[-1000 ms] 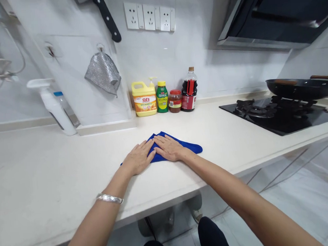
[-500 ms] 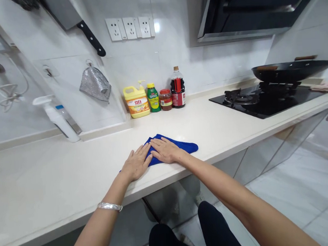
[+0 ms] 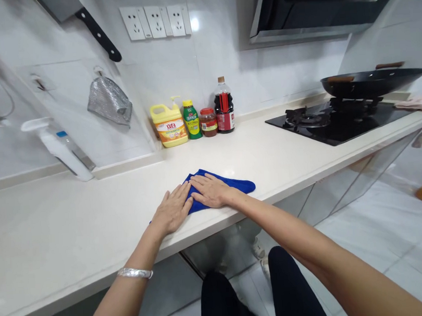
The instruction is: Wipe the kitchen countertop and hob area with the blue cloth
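- Cloth (image 3: 240, 183), bright blue and soft-looking, lies on the smooth white tabletop (image 3: 75, 235), near the front edge. Both hands are on top of it, and one end pokes out past the right hand.
- The left hand (image 3: 171, 211) lies palm down, partly on the blue cloth. Its fingers are flat and close to each other, with the thumb sticking out.
- The right hand (image 3: 209, 191) lies palm down on the blue cloth too. Its fingers are flat and close together, and their tips come right up to the left hand's fingers. They are not pinching anything.
- A shiny silver bracelet (image 3: 135, 273) goes around the left wrist.
- Behind the hands, by the wall, stand a yellow plastic jug (image 3: 171, 129), a green bottle with a yellow cap (image 3: 193, 122), a small jar with a red lid (image 3: 208, 123) and a tall dark bottle with a brown cap (image 3: 224, 110).
- To the right, a big black wok (image 3: 375, 84) sits on the flat black stove (image 3: 339, 130).
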{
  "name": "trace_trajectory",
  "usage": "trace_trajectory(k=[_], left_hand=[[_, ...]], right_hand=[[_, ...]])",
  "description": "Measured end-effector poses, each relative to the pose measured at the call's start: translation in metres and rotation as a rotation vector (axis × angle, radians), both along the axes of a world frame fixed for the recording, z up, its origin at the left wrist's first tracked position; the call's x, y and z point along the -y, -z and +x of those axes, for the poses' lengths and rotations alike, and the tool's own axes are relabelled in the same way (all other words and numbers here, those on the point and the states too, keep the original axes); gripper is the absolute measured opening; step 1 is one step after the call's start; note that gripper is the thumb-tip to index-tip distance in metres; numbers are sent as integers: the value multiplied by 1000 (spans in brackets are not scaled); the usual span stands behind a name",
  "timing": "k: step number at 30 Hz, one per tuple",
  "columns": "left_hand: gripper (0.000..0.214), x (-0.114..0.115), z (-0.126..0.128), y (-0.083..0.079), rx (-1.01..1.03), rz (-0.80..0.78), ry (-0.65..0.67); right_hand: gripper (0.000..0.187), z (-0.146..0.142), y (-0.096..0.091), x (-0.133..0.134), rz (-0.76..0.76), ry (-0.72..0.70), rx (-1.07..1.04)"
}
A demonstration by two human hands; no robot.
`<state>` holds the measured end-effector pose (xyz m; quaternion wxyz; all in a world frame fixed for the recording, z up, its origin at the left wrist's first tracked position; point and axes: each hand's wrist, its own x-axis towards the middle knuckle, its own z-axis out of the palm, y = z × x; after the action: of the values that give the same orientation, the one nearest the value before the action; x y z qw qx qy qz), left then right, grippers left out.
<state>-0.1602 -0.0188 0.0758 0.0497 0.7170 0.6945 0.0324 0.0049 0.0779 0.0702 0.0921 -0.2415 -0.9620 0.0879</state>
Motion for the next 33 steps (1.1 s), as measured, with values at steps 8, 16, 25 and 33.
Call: trace_trajectory(k=[8,16,25,33], left_hand=[[67,-28,-7,1,-22,14,-37],[67,-74,-27,5,-40,18,16],[68,-120,-30,5,-61,16,45],[67,-131,-24,3,-38,34,5]], right_hand=[[66,-15,4,-29,-23,14,-37],[66,-25,5,-61,-44,84,-43],[67,-29,7,-105,-58,102,-30],[65,-31,4,-115,-38,143,-12]])
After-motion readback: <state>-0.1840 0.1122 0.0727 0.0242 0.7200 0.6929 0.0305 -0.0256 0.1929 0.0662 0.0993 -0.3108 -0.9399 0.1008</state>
